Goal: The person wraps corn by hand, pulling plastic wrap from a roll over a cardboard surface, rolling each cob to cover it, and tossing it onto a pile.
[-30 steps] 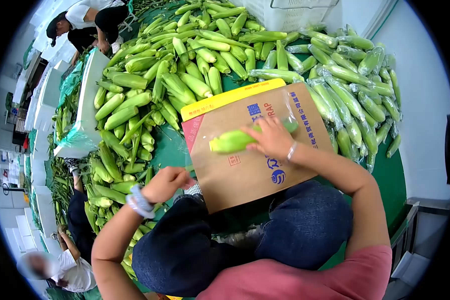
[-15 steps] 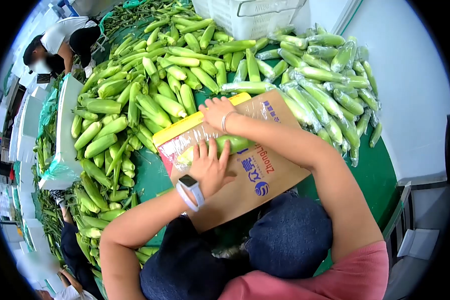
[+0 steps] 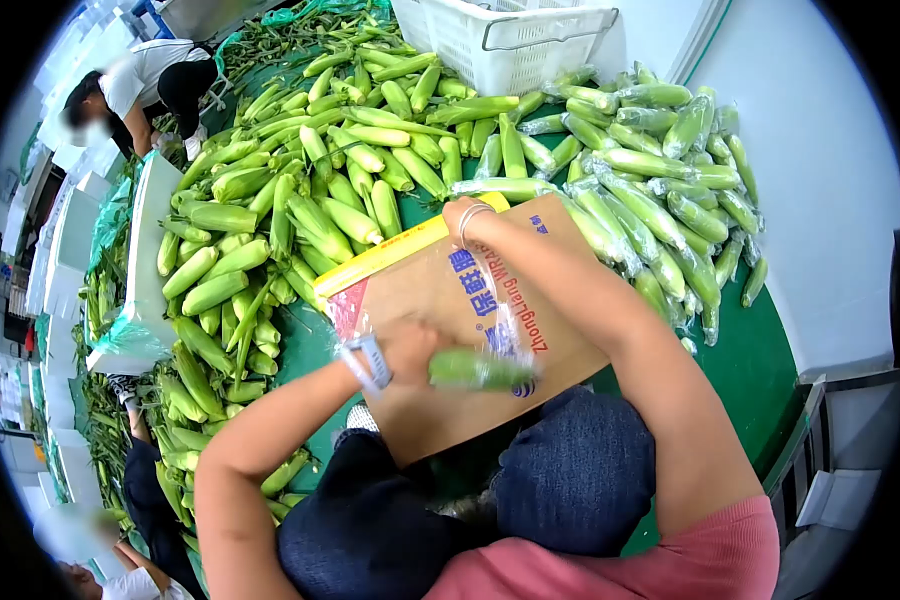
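Well to the left of the printed carton (image 3: 425,290) stands a white foam box (image 3: 150,250), and unwrapped corn (image 3: 345,215) lies heaped between the two. The left hand (image 3: 410,352) is over the carton's left part, blurred; its fingers look closed around the left end of a cob (image 3: 482,370), though each finger cannot be made out. That cob is over the carton's near edge, by the knees (image 3: 575,470), which seem to serve as a lap table. Clear film (image 3: 505,310) trails across the carton above it. The right hand (image 3: 462,215) is at the carton's far yellow edge (image 3: 410,245), probably to steady it; whether its fingers pinch film cannot be told. Wrapped cobs (image 3: 660,195) lie right of the carton, apparently to keep them separate from the bare corn. Half a second ago the cob lay farther up the carton under a spread left hand; now it is nearer the knees, while the right hand remains at the far edge.
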Demonstrator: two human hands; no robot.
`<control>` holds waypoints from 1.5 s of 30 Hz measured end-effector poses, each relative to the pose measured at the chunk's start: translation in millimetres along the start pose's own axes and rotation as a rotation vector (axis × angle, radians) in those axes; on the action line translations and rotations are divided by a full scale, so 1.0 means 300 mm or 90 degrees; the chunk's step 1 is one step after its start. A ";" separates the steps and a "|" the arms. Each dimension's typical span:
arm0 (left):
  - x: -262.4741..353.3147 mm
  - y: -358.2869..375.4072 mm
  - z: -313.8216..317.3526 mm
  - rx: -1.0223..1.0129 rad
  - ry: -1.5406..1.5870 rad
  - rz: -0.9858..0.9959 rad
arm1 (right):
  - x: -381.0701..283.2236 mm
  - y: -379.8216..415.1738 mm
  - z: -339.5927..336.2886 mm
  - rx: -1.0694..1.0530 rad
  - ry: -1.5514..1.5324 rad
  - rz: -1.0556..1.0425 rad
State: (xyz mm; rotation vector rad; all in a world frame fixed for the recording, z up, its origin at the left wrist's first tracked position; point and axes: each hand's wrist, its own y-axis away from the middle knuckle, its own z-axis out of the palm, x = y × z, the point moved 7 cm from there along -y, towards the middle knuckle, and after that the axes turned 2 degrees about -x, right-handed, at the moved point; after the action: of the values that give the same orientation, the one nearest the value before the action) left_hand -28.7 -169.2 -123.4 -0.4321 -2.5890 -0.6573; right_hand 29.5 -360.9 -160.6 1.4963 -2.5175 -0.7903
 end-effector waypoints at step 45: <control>-0.719 1.395 0.982 0.901 0.562 -1.358 | 0.781 0.793 0.093 0.189 0.332 0.386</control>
State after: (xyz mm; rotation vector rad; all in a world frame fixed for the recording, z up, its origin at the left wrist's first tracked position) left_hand 223.8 291.6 -303.1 2.3828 -1.0211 0.5739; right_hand -287.0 -458.1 -108.4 0.7513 -2.4945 0.0631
